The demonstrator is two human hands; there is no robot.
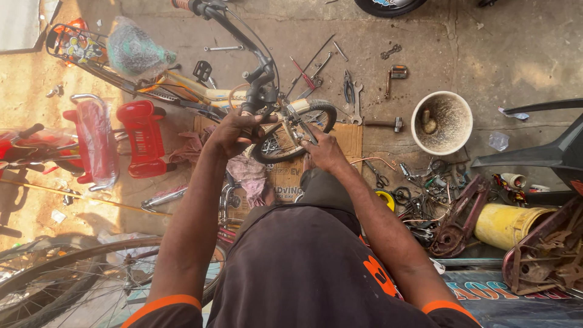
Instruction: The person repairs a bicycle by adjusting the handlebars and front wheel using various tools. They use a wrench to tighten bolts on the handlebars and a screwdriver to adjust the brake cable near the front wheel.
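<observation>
Head view: left hand (234, 132) wraps shut around the handlebar stem (258, 97) of a small yellow bicycle (188, 91) lying on the concrete floor (516, 54). Right hand (325, 150) is closed, fingers pinched on a thin metal part beside the small front wheel (316, 115); what it grips is too small to tell. Cardboard sheet (349, 136) lies under the wheel. Round bucket (441, 123), hammer (384, 123) and scattered wrenches sit toward the floor's right side, yellow can (507, 225) nearer.
</observation>
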